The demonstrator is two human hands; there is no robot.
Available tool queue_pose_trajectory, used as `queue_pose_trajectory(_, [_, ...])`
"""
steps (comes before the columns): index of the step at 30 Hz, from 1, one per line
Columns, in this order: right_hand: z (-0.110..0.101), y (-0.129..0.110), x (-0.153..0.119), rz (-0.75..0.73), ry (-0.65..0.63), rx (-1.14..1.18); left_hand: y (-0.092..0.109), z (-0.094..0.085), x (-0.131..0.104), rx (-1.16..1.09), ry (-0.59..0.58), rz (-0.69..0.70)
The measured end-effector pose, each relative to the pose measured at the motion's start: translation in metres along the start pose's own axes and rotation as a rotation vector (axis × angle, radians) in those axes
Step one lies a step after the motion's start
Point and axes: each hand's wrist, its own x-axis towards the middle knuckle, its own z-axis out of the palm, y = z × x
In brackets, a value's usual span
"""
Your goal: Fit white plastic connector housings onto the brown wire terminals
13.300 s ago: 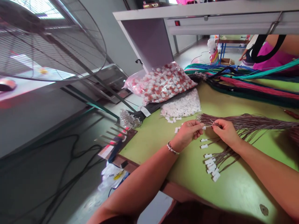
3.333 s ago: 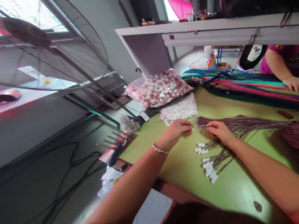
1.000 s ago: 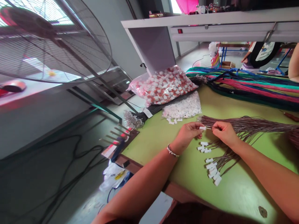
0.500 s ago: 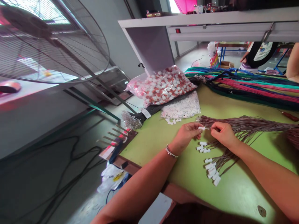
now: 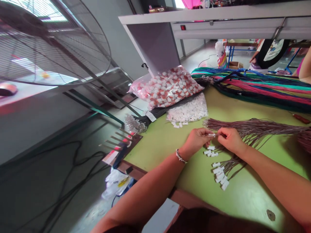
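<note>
Between finger and thumb, my left hand pinches a small white connector housing. My right hand is closed on a thin brown wire, its tip at the housing; how far the tip sits inside is too small to tell. Brown wires with white connectors on their ends lie on the table below my hands, in two groups. Behind my hands stretches a bundle of loose brown wires. A clear bag of white connectors lies beyond my left hand, a few pieces spilled at its front.
A larger bag of white and orange pieces rests on black wires at the table's far left. Coloured wires run along the back. A pronged metal rack is on the left edge. A fan stands left.
My right hand has come slightly left, closer to my left hand, and the gap between wire and white housing has narrowed. The whole view has shifted a little.
</note>
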Motion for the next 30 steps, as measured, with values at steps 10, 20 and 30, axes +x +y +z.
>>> queue_pose_trajectory(10, [0.005,0.000,0.000,-0.013,-0.018,-0.110,-0.005,0.007,0.001,0.052,0.020,-0.019])
queue_pose_trajectory(20, [-0.006,0.002,0.006,0.111,-0.045,0.279,0.008,-0.012,-0.013,0.394,-0.245,0.145])
queue_pose_trajectory(30, [-0.003,-0.010,0.004,0.203,-0.112,0.505,0.008,-0.089,0.019,1.049,0.482,0.267])
